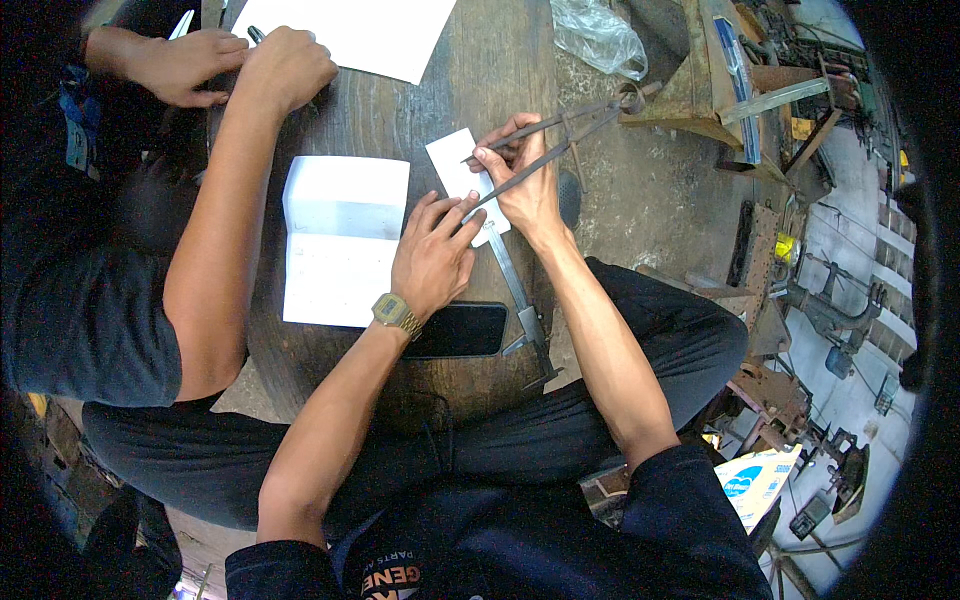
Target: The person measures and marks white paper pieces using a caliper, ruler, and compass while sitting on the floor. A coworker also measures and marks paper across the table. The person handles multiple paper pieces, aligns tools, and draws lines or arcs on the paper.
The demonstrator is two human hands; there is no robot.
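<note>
My right hand grips a pair of rusty metal dividers by its legs, with the hinge off to the upper right. A small white card lies under the divider points. One point is beside my right thumb; the other reaches my left fingertips. My left hand, with a watch on its wrist, rests palm down on the card's edge, fingers slightly spread. Close by lies a metal vernier caliper, its upper end at the card. A dark phone lies under my left wrist.
A creased white sheet lies left of my left hand. Another person's hands rest at a larger sheet, with a pen. Crumpled clear plastic and a wooden stand are at the far right. Metal tools fill the right side.
</note>
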